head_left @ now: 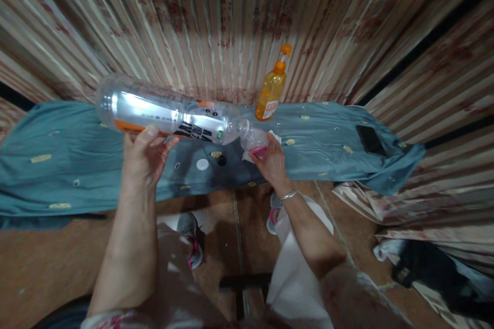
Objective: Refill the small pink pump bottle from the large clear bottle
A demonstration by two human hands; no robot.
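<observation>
A large clear plastic bottle [162, 113] with a silver and orange label lies nearly level in the air, its neck pointing right. My left hand [144, 151] is closed around its underside. In my right hand [272, 159] is a small clear bottle [252, 139] with a pink part low on it. Its mouth meets the large bottle's neck; whether they touch I cannot tell. Below them on the cloth lie a white cap [202, 164] and a black cap [221, 160]. Something white, like a tissue [247, 156], lies partly hidden behind my right hand.
A teal patterned cloth [316, 157] covers the narrow table. An orange pump bottle [271, 93] stands at the back edge, and a black phone [370, 140] lies at the right. Pleated curtains [185, 25] hang close behind. Dark and white fabric [424, 272] lies at lower right.
</observation>
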